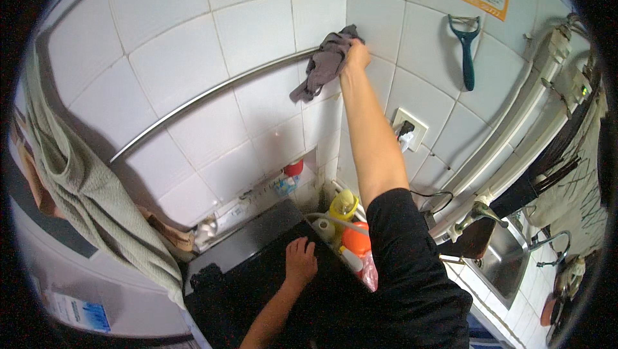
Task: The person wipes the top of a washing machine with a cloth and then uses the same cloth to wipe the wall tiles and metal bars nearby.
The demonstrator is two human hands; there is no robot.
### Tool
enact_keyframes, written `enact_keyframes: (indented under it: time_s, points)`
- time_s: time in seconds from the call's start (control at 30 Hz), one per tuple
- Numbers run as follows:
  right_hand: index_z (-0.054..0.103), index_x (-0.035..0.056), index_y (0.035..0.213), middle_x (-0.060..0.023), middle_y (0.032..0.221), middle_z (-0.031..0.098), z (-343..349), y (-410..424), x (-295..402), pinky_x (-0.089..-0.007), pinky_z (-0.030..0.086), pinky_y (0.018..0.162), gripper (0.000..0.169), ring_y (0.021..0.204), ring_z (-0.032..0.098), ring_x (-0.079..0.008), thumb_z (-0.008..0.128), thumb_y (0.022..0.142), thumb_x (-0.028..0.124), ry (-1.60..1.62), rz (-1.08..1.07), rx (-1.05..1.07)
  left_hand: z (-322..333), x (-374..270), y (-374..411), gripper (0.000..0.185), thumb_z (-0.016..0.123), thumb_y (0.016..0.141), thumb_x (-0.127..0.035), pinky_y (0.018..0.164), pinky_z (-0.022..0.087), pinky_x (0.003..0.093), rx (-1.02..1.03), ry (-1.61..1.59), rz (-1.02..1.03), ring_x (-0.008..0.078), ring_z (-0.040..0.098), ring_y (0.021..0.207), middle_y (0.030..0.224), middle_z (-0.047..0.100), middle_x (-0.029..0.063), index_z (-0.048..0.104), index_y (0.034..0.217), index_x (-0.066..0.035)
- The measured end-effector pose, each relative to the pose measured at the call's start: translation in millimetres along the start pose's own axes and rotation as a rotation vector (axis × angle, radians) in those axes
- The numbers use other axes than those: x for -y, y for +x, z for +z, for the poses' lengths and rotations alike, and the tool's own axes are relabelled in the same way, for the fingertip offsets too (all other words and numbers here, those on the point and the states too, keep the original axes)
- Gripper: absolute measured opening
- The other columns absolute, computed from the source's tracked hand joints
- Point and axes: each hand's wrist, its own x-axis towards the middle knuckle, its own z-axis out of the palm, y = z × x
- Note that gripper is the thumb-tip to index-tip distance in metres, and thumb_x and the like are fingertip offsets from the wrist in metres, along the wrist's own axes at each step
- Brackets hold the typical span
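Note:
My right hand (358, 55) is raised to the corner of the tiled wall and grips a crumpled dark grey cloth (328, 61). The cloth lies against the right end of a metal rail (207, 97) and hangs below it. Lower down, my left hand (301, 261) rests with its fingers spread on a black surface (260, 291); nothing shows in it. Right of that hand stand a yellow container (344, 205), an orange-red round item (355, 239) and a white bottle (351, 258).
A light grey towel (87, 199) hangs at the left. On the right wall are a green-handled peeler (467, 54), a socket with a plug (410, 129) and white pipes (512, 122). A steel sink (504, 257) with a tap (555, 247) lies at the lower right.

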Motion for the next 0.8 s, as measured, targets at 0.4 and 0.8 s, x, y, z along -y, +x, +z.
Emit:
enact_keyframes:
  time_s: [0.4,0.8]
  points:
    - [0.059,0.0027,0.086,-0.0066,0.075,0.057,-35.4,-17.7,-17.5,-0.0346,0.045,0.060,0.020,0.065,0.054,-0.0186,0.061,0.072,0.016,0.322,0.328,0.352,2.1,-2.8,1.8,0.027,0.060,0.074,-0.004,0.090,0.039,0.0476,-0.088,0.045,0.027,0.0340,0.050,0.106,0.111,0.053,0.0174,0.058,0.101,-0.003]
    - [0.045,-0.0015,0.126,-0.0180,0.121,0.053,-88.5,-80.5,-40.5,-0.0347,0.040,0.093,0.041,0.109,0.053,-0.0272,0.053,0.090,0.018,0.125,-0.046,0.256,6.8,0.3,6.1,0.033,0.058,0.072,-0.002,0.087,0.039,0.0471,-0.035,0.030,0.061,0.0358,0.051,0.105,0.112,0.053,0.0167,0.055,0.104,-0.004]
